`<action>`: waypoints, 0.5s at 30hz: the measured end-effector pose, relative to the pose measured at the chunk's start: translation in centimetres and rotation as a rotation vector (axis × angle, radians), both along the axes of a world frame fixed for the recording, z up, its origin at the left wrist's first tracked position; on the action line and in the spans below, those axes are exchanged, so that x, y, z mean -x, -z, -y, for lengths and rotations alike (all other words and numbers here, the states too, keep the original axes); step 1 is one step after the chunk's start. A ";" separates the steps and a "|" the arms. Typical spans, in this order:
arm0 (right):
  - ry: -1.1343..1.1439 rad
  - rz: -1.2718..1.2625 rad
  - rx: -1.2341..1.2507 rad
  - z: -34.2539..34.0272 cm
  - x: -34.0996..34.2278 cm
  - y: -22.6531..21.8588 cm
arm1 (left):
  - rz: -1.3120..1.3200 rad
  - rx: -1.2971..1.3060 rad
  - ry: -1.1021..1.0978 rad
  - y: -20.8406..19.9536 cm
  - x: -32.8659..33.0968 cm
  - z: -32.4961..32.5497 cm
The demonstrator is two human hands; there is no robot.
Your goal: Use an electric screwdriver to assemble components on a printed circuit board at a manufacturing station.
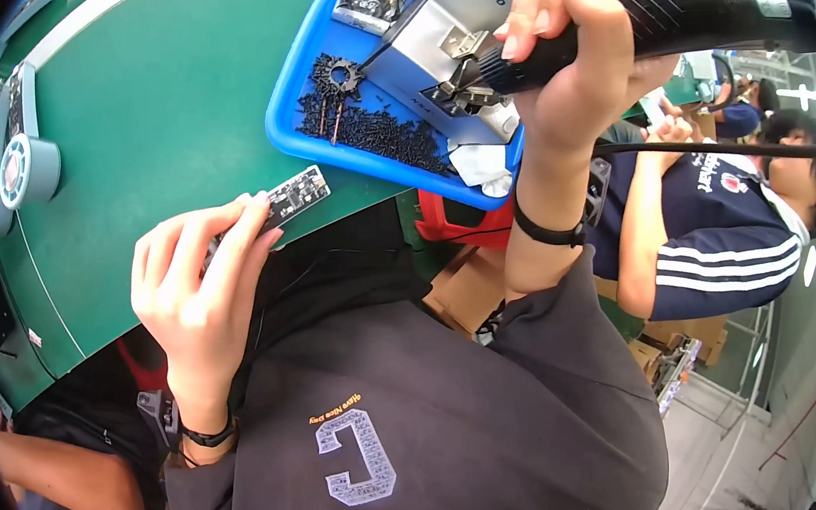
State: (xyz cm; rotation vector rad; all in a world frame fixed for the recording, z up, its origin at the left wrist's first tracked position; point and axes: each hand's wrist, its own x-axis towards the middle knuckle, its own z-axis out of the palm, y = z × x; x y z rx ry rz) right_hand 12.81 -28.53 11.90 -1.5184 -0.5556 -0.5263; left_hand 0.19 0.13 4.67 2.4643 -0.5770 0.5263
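Note:
My right hand [586,48] is wrapped around a black electric screwdriver [717,3]. The driver's front end is at the metal pick-up fitting [464,87] of a grey screw feeder [408,79]; whether the bit touches a screw cannot be seen. Between the fingers and thumb of my left hand [199,274] is a small circuit board [299,195], held above the green mat's near edge. Part of the board is hidden by the fingers. The feeder stands in a blue tray [287,123], beside a heap of small black screws [390,141] and a black toothed ring [339,76].
A green mat [158,92] covers the table. Grey-blue devices with round ends [28,169] lie at the far left. A cable [728,150] trails from the right. One person [715,210] sits at right; another's arm [65,470] shows at lower left. A red stool [459,219] is below the tray.

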 end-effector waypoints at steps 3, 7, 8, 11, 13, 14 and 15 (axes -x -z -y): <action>0.065 -0.156 -0.176 -1.4 2.5 -0.2 | -0.023 0.034 -0.041 -0.1 0.0 0.5; 0.155 0.161 -0.246 -4.9 7.9 0.2 | -0.023 0.085 -0.049 0.1 -0.1 0.7; 0.139 0.143 -0.245 -6.0 7.8 0.5 | -0.008 0.091 -0.045 0.2 -0.2 0.7; 0.154 0.134 -0.187 -8.6 7.6 1.5 | 0.004 0.100 -0.060 0.8 -0.2 0.6; 0.167 0.137 -0.148 -10.2 7.4 2.0 | 0.021 0.097 -0.077 1.1 -0.2 0.3; 0.174 0.139 -0.124 -11.0 7.3 2.4 | 0.013 0.103 -0.085 1.3 0.0 0.2; 0.185 0.145 -0.109 -11.3 7.1 2.7 | 0.021 0.104 -0.090 1.2 -0.1 0.4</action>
